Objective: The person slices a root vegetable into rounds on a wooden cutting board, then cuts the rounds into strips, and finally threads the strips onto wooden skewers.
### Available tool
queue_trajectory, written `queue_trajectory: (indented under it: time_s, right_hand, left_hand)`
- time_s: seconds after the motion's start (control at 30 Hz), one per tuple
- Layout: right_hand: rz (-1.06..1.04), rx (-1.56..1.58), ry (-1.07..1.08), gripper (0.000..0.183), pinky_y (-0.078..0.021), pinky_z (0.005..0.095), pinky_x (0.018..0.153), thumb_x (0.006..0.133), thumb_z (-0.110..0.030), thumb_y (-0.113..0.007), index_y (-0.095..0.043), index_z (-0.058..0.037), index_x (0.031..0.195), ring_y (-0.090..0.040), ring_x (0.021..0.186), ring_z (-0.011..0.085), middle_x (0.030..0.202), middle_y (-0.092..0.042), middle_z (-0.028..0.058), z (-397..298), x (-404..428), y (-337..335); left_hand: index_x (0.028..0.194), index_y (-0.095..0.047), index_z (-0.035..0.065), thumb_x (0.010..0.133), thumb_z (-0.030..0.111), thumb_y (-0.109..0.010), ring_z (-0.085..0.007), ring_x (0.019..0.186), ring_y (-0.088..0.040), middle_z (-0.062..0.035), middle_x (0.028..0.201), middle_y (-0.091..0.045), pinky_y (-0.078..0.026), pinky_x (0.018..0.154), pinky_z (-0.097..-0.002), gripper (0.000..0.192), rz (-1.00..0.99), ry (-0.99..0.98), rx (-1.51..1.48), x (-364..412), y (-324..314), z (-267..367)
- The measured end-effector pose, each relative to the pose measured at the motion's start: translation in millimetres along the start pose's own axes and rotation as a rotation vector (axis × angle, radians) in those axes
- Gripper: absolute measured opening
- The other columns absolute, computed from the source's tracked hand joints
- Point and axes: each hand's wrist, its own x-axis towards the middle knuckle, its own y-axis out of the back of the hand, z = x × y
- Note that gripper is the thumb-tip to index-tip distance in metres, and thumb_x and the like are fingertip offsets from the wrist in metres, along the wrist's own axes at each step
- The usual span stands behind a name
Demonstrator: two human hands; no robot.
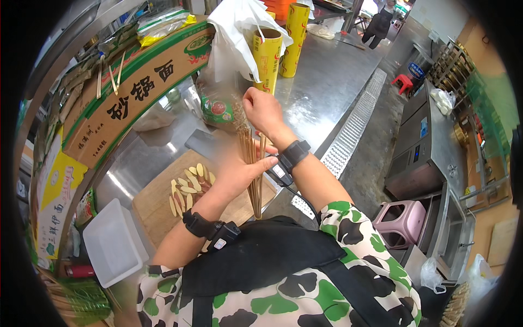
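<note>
My left hand [239,171] grips a bundle of thin wooden skewers [255,184], held upright in front of my apron, its thumb across them. The bundle's upper end is blurred. Close beside that end is my right hand [263,110], its fingers curled; whether they pinch anything is hidden. Beneath my hands lies a wooden cutting board [157,204] with a pile of pale yellow, oblong slices [190,186] with reddish-brown sides. A flat dark blade [200,141], perhaps a cleaver, shows at the board's far edge.
A white plastic tub [112,241] sits left of the board. Behind stand a cardboard box [139,90], yellow film rolls [267,57] and a plastic bag [216,108], on a steel counter [318,90]. A floor drain grate [355,122] runs rightward. A person [380,24] stands far off.
</note>
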Motion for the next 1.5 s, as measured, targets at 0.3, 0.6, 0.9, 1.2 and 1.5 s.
queue_trajectory:
  time_s: [0.3, 0.6, 0.9, 1.2, 1.5]
  right_hand:
    - [-0.350, 1.882, -0.758, 0.009, -0.0483, 0.0257, 0.056, 0.090, -0.013, -0.058, -0.060, -0.0039, 0.089, -0.057, 0.061, 0.0150, 0.072, -0.062, 0.0050, 25, -6, 7]
    - [-0.498, 1.971, -0.682, 0.020, -0.0523, 0.0317, 0.069, 0.096, -0.020, -0.050, -0.061, -0.0029, 0.099, -0.060, 0.074, 0.0185, 0.086, -0.065, 0.0083, 30, -26, 16]
    - [-1.190, 1.259, -0.338, 0.034, -0.0476, 0.0215, 0.056, 0.098, -0.036, -0.046, -0.051, -0.0056, 0.112, -0.057, 0.065, 0.0098, 0.082, -0.061, 0.0051, -25, -102, 28]
    - [-1.544, 1.138, -0.973, 0.028, -0.0462, 0.0209, 0.054, 0.097, -0.029, -0.049, -0.053, -0.0032, 0.108, -0.056, 0.065, 0.0107, 0.081, -0.062, 0.0066, 8, -173, -1]
    - [-1.216, 1.022, -0.744, 0.019, -0.0459, 0.0202, 0.061, 0.093, -0.024, -0.056, -0.053, -0.0069, 0.102, -0.056, 0.074, 0.0079, 0.084, -0.060, 0.0014, -1, -185, -14]
  left_hand:
    - [0.093, -0.067, 0.0007, 0.081, 0.009, -0.070, -0.0062, 0.073, -0.054, 0.0013, 0.079, -0.062, -0.044, 0.065, -0.0223, 0.015, -0.075, 0.103, 0.083, 12, -12, 9]
    - [0.100, -0.065, 0.0035, 0.085, 0.017, -0.068, -0.0059, 0.077, -0.055, 0.0013, 0.087, -0.062, -0.043, 0.067, -0.0207, 0.020, 0.074, -0.017, -0.024, 16, 6, 11]
    - [0.105, -0.058, 0.0065, 0.090, 0.023, -0.063, -0.0110, 0.081, -0.055, -0.0010, 0.089, -0.057, -0.046, 0.076, -0.0268, 0.023, 0.431, 0.122, -0.696, -19, 58, -19]
    - [0.119, -0.053, 0.0078, 0.095, 0.020, -0.054, -0.0167, 0.110, -0.053, -0.0025, 0.113, -0.057, -0.044, 0.098, -0.0361, 0.027, 0.363, 0.473, -0.834, -123, 86, -110]
    - [0.108, -0.056, 0.0025, 0.091, 0.019, -0.061, -0.0203, 0.103, -0.057, -0.0084, 0.106, -0.060, -0.049, 0.092, -0.0335, 0.025, 0.571, 0.513, -0.833, -129, 86, -123]
